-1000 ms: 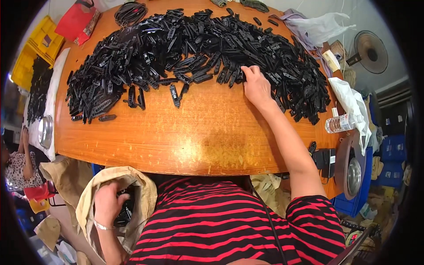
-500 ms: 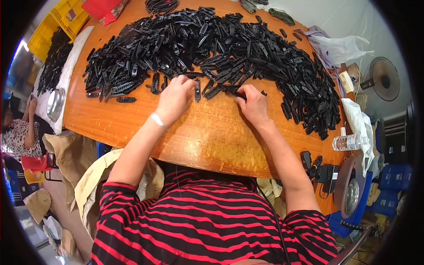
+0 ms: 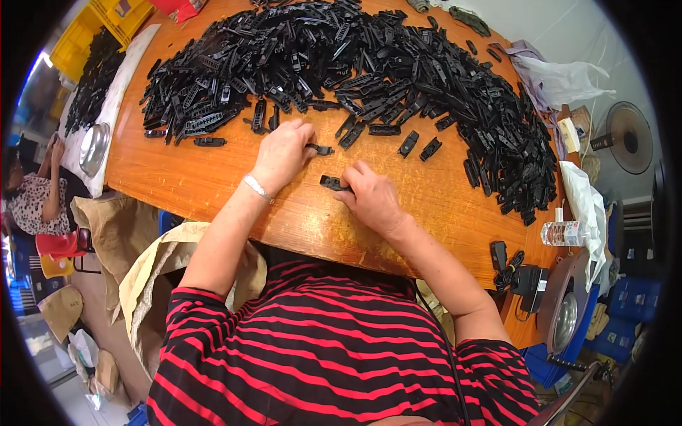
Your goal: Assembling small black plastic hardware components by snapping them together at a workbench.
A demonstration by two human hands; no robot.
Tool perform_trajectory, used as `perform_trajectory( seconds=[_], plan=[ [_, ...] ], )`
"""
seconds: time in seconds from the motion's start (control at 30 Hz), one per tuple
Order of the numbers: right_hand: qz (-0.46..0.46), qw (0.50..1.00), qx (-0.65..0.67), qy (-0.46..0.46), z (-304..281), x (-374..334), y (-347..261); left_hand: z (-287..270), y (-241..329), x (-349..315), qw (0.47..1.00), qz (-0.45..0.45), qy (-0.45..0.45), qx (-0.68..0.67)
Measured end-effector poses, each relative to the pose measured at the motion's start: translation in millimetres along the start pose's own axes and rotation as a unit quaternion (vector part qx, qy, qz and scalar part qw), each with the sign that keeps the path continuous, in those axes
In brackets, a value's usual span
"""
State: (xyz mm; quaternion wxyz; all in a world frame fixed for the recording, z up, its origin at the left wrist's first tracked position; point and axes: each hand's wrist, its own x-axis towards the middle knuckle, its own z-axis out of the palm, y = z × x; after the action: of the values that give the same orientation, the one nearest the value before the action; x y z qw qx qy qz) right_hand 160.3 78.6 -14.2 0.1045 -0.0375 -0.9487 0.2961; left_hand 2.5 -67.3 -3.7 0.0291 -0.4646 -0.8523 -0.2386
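Note:
A wide arc of small black plastic parts (image 3: 234,67) is heaped across the wooden table (image 3: 298,220). My left hand (image 3: 283,153) is closed, pinching the end of one narrow black plastic part (image 3: 324,150) that points right. Nearer to me, my right hand (image 3: 371,197) grips another black plastic part (image 3: 329,182), its free end pointing left; the fingers hide the rest of it. The two parts are apart. Beyond my right hand, two loose parts lie side by side, one of them a short black part (image 3: 408,144).
An open sack (image 3: 145,280) hangs at the table's left edge. On the right stand a plastic bottle (image 3: 565,233), a black power adapter (image 3: 529,279) with its cable, a basin (image 3: 554,312) and a fan (image 3: 629,138). Another person (image 3: 39,195) sits far left.
My right hand has drawn back from the heap toward me and left, bringing a black part. The part in my left hand has turned from upright to lying sideways. The view has shifted slightly.

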Motion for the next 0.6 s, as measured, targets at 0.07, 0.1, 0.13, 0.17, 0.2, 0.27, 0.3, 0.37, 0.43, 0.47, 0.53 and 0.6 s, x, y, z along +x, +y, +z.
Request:
perform_trajectory(
  seconds=[0.07,0.1,0.13,0.17,0.2,0.27,0.3,0.37,0.43,0.47,0.53,0.6],
  plan=[
    [-0.010,1.000,0.009,0.003,1,-1,-1,-6,5,-9,0.998,-0.042,-0.012,-0.048],
    [-0.012,0.999,0.026,0.030,-1,0,0,-7,7,-11,0.992,-0.082,-0.022,-0.095],
    [-0.015,0.997,0.043,0.055,-3,2,0,-7,7,-15,0.991,-0.085,-0.023,-0.096],
    [-0.014,0.998,0.044,0.052,-6,4,-1,-5,6,-18,0.975,-0.129,-0.055,-0.175],
    [-0.017,0.994,0.071,0.083,-10,7,-3,-4,5,-20,0.949,-0.171,-0.086,-0.252],
    [-0.023,0.986,0.113,0.122,-19,12,-11,-8,10,-23,0.923,-0.169,-0.104,-0.330],
    [-0.020,0.986,0.115,0.119,-18,14,-7,-8,11,-23,0.892,-0.162,-0.118,-0.404],
    [-0.135,0.979,0.086,0.125,-22,18,0,-3,8,-22,0.872,-0.151,-0.125,-0.450],
    [-0.149,0.975,0.090,0.135,-20,15,2,-2,11,-22,0.849,-0.138,-0.129,-0.493],
    [-0.033,0.983,0.166,0.076,-19,10,4,-6,17,-21,0.846,-0.168,-0.121,-0.491],
    [0.083,0.967,0.239,0.015,-19,5,5,-7,21,-23,0.841,-0.199,-0.113,-0.489],
    [0.236,0.889,0.389,-0.050,-20,2,5,-4,20,-28,0.844,-0.229,-0.099,-0.475]
  ],
)
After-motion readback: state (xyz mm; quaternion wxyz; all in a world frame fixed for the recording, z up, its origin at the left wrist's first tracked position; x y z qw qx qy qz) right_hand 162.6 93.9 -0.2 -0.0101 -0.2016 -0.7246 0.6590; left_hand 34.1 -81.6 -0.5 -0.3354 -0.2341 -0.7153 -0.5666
